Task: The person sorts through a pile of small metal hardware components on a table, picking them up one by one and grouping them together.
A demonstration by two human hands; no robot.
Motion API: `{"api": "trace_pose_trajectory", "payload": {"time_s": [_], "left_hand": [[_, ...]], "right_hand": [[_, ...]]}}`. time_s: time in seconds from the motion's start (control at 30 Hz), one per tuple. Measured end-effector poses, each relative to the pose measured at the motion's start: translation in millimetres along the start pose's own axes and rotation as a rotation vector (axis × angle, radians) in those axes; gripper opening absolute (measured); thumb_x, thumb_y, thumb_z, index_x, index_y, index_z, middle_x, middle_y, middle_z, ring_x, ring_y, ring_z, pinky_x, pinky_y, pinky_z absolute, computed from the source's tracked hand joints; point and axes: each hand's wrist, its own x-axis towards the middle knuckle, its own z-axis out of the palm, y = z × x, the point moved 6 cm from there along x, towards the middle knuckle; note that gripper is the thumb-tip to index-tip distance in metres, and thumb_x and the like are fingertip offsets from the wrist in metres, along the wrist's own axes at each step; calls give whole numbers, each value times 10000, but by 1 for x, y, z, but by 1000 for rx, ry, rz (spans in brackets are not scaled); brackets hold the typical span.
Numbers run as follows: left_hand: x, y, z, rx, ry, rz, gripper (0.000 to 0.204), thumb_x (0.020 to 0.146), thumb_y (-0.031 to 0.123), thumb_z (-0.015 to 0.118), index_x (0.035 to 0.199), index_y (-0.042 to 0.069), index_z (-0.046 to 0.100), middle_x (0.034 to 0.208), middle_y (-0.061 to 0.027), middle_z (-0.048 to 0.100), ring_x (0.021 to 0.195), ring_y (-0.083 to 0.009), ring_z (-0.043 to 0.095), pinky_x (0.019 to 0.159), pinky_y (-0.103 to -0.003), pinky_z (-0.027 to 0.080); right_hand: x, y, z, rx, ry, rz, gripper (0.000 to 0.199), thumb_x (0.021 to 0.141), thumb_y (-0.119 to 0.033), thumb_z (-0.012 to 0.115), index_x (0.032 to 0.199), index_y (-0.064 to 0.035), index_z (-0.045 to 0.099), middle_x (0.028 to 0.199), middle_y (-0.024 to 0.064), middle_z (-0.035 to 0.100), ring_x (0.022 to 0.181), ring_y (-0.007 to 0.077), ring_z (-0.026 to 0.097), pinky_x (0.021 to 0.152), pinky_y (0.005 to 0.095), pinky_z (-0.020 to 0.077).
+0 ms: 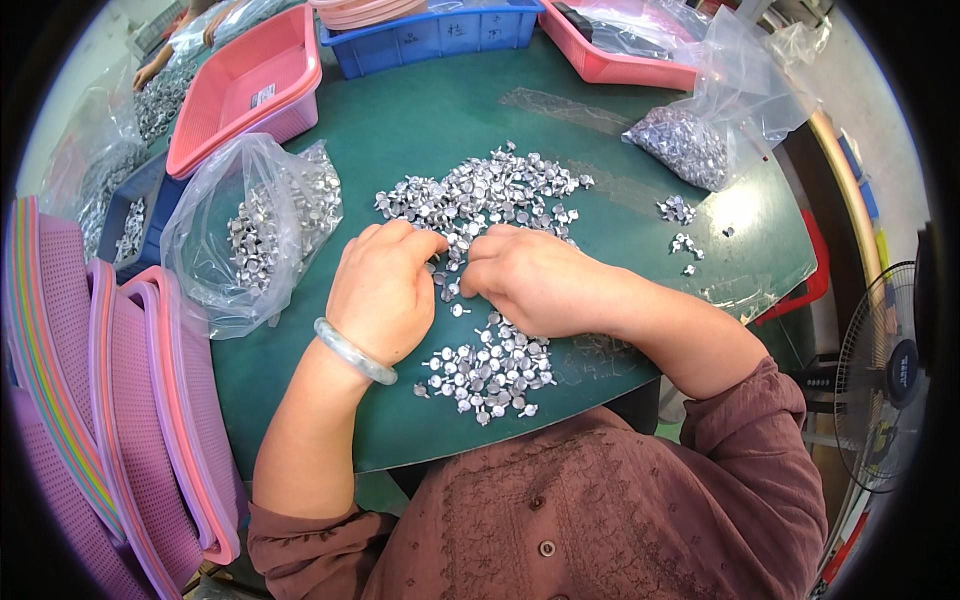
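Green matting (420,130) is strewn with small metal studs (480,195); both hands, left hand (383,290) and right hand (535,278), are curled over the heap's near edge, fingertips pinching studs, with a sorted pile (487,372) kept close below.

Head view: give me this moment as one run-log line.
left hand: fingers curled on small silver metal parts | right hand: same, beside it | near pile: below hands | surface: green table
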Motion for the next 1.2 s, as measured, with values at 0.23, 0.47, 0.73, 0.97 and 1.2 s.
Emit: {"api": "trace_pose_trajectory", "payload": {"time_s": [0.23, 0.47, 0.73, 0.97, 1.2], "left_hand": [[0, -1, 1, 2, 5, 2, 256, 783, -67, 497, 947, 15, 676, 843, -142, 621, 843, -342, 591, 756, -428, 475], [0, -1, 1, -8, 9, 0, 253, 784, -66, 501, 944, 20, 677, 841, -141, 620, 842, -343, 591, 749, -431, 474], [-1, -2, 3, 3, -5, -2, 250, 784, -68, 504, 949, 19, 672, 839, -141, 617, 839, -345, 589, 746, -429, 473], [0, 0, 2, 6, -6, 9, 245, 785, -66, 509, 949, 16, 672, 837, -141, 616, 833, -343, 588, 741, -427, 472], [0, 0, 2, 4, -2, 12, 248, 786, -67, 512, 951, 17, 676, 837, -142, 615, 828, -346, 586, 739, -430, 470]], "right_hand": [[-3, -7, 8, 21, 2, -107, 236, 747, -19, 641, 973, -60, 695, 876, 88, 593, 916, 306, 568, 814, 406, 490], [-2, -7, 6, -22, 61, -135, 169, 777, -59, 660, 943, -52, 695, 839, 83, 591, 881, 299, 575, 795, 408, 487], [5, -11, 14, -1, -14, -94, 69, 802, -104, 663, 830, -42, 656, 849, 92, 616, 888, 302, 586, 805, 401, 483], [4, -2, 8, 22, 18, 91, 57, 805, -97, 641, 814, -42, 645, 830, 120, 621, 861, 339, 612, 772, 428, 498], [4, 2, 3, 61, 21, 107, 96, 818, -87, 592, 844, -31, 666, 900, 160, 656, 924, 361, 627, 819, 451, 505]]}}
